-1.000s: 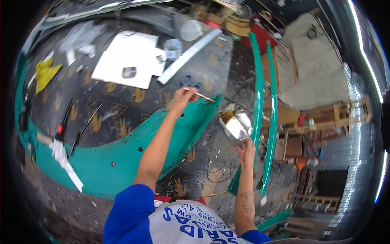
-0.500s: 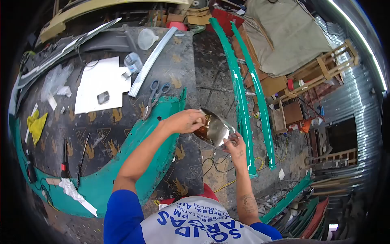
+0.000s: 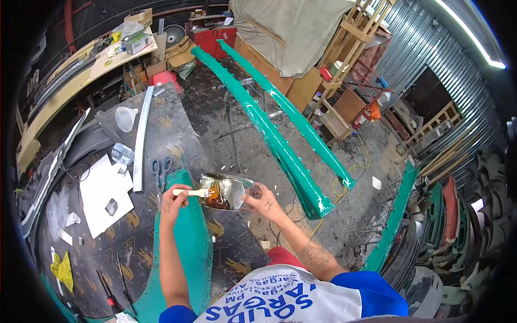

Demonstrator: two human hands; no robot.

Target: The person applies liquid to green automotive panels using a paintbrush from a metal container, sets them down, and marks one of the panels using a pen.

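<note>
My left hand (image 3: 173, 203) is closed around a small pale-handled brush (image 3: 189, 192). The brush's head reaches over the near-left part of a shallow, shiny tray (image 3: 236, 184). Amber liquid (image 3: 218, 199) lies in the tray. My right hand (image 3: 261, 199) grips the tray by its right end, thumb on the near side. Below the left forearm, a green curved panel (image 3: 186, 237) lies on the dark workbench. A pair of scissors (image 3: 161, 171) rests just beyond the left hand.
Two long green glossy parts (image 3: 264, 124) stand on supports ahead. On the bench are a metal strip (image 3: 142, 140), a white board (image 3: 102, 202), a funnel (image 3: 126, 118), a clear cup (image 3: 123, 154) and a yellow cloth (image 3: 62, 272). A yellow cable (image 3: 318, 226) crosses the floor.
The view has swung to the right. Both hands were on the tray; now my left hand holds the brush at it, and the tray has levelled out.
</note>
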